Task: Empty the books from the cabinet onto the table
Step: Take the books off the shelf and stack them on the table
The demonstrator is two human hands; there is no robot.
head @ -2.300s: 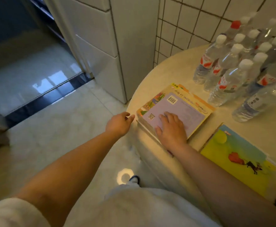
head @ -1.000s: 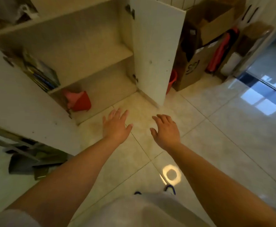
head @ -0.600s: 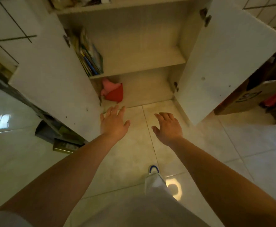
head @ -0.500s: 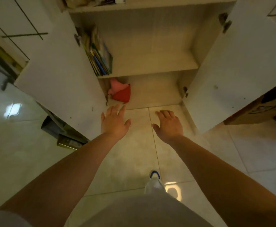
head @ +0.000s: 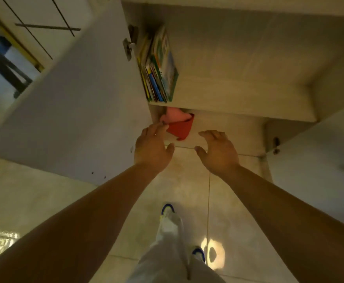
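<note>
Cabinet [head: 238,92] doors open. Books [head: 159,68] stand upright at the left end of the middle shelf, leaning on the side wall. Below them, a red and pink object [head: 178,125]. Left hand [head: 151,149] and right hand [head: 220,153] reach forward, fingers loose, holding nothing, short of the books.

Single head-worn view, steeply downward, close before the open cabinet [head: 238,107], floor [head: 187,186] below
</note>
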